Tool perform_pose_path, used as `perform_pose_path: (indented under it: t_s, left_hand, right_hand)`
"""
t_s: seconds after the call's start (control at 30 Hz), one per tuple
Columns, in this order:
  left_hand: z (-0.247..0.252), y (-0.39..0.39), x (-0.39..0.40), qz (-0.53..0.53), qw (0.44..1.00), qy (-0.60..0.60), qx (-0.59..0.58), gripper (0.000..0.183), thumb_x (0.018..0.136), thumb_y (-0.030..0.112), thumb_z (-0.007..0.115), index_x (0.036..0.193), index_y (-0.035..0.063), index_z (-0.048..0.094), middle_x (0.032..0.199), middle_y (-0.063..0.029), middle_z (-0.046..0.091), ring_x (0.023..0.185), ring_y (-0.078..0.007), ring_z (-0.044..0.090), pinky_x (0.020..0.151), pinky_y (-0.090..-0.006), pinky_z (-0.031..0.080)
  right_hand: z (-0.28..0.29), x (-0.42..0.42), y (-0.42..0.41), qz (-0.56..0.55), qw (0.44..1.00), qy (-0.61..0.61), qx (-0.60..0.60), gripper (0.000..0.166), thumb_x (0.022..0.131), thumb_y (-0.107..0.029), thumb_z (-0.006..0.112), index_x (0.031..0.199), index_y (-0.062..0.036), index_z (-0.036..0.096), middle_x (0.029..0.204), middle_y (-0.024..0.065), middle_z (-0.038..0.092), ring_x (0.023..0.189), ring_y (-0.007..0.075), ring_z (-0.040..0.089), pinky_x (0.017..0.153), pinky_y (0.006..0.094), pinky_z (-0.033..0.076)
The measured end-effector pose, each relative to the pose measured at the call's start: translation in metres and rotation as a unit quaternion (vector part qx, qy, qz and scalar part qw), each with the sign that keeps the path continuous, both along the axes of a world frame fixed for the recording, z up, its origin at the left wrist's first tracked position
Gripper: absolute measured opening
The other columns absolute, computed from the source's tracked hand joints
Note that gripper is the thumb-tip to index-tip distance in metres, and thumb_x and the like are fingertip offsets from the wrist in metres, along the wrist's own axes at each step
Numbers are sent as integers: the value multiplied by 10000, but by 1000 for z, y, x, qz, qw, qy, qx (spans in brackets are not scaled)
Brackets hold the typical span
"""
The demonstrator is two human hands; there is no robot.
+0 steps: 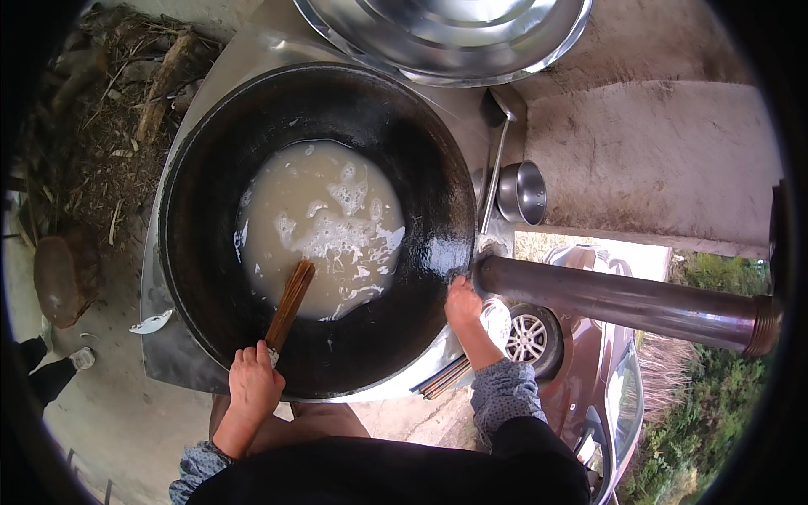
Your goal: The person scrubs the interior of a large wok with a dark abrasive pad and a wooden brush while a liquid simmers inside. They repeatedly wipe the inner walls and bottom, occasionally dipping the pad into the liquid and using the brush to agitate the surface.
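A large black wok (208,158) is set into a metal stove top (189,353). Cloudy, foamy water (284,183) lies in its bottom. My left hand (255,382) grips the near end of a bamboo wok brush (291,303) over the wok's near left rim; the brush's tip reaches the water's edge. At the right rim, my right hand (464,303) is closed with its fingers against the wok's edge; something greyish shows at the fingertips, but what it is cannot be made out.
A large shiny metal lid (480,38) stands beyond the wok. Right of it are a long-handled ladle (497,170), a steel pot (522,192), a metal stovepipe (606,300) and chopsticks (442,377). Firewood (167,82), a wood block (60,278) and another person's shoe (82,358) are left.
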State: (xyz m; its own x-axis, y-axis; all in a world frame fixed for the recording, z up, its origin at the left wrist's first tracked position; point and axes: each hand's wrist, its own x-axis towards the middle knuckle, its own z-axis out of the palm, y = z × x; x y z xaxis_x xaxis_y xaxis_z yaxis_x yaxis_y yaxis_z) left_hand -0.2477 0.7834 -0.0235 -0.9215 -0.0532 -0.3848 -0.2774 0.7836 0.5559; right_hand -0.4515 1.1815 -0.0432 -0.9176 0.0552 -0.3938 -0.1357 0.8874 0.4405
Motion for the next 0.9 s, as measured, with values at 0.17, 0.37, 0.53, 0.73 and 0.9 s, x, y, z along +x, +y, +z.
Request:
perform_pose_path:
  t_s: [0.17, 0.37, 0.53, 0.73, 0.9]
  left_hand:
    - [-5, -3, 0, 2, 1000, 5, -16, 515, 644, 64, 597, 1129, -89, 518, 875, -179, 567, 827, -336, 542, 731, -413, 471]
    - [1, -4, -9, -11, 1000, 22, -16, 498, 633, 81, 611, 1097, -76, 524, 830, -168, 554, 772, -326, 538, 682, -406, 465]
    - [2, -6, -15, -7, 1000, 22, -13, 469, 631, 92, 616, 1067, -59, 532, 824, -161, 553, 763, -319, 541, 667, -400, 470]
    - [-11, -16, -15, -30, 999, 16, -10, 484, 628, 133, 636, 1063, -54, 535, 818, -160, 556, 760, -316, 551, 660, -400, 478]
    - [-12, -20, -16, -35, 999, 2, 0, 523, 632, 150, 649, 1096, -61, 529, 825, -157, 559, 774, -309, 556, 677, -394, 484]
  right_hand:
    - [-10, -94, -17, -17, 991, 127, -50, 230, 917, -131, 425, 1081, 8, 343, 950, 247, 601, 778, 400, 657, 654, 454, 556]
    - [-34, -167, -57, 6, 977, 198, -72, 213, 888, -75, 456, 1046, 22, 352, 924, 225, 590, 747, 383, 664, 620, 423, 566]
    - [-49, -224, -95, 70, 950, 272, -134, 296, 937, -214, 482, 1078, 14, 358, 935, 217, 589, 716, 373, 656, 600, 427, 555]
    - [-58, -269, -146, 126, 922, 293, -218, 357, 921, -242, 522, 1136, -1, 368, 949, 220, 583, 705, 400, 636, 604, 468, 534]
    - [-61, -286, -192, 172, 902, 283, -277, 326, 917, -237, 527, 1116, -20, 385, 912, 225, 587, 700, 416, 625, 603, 492, 525]
